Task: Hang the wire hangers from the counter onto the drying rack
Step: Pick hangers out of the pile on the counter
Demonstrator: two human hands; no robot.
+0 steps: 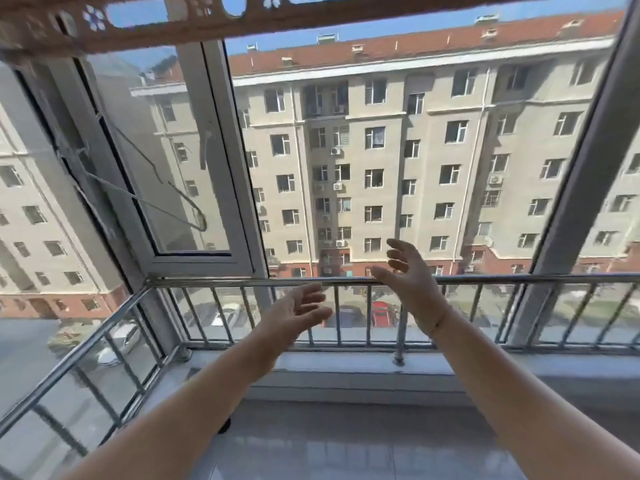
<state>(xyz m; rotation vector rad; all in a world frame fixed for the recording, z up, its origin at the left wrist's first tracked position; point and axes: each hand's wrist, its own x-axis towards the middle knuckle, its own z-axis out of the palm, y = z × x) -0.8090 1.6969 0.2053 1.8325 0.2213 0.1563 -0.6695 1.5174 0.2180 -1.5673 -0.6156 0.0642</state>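
A thin wire hanger hangs tilted in front of the open window sash at the left, with further blurred wire to its left. A brown perforated drying rack bar crosses the top of the view. My left hand is stretched forward at railing height, fingers relaxed, holding nothing. My right hand is raised a little higher to its right, fingers spread and slightly bent, also without anything in it. Both hands are well right of and below the hanger. The grey counter lies below my arms; no hangers show on it.
A steel railing with vertical bars runs along the window sill and turns toward me at the left. The white window sash swings inward. A thick grey window post stands at the right. Apartment buildings and parked cars lie outside.
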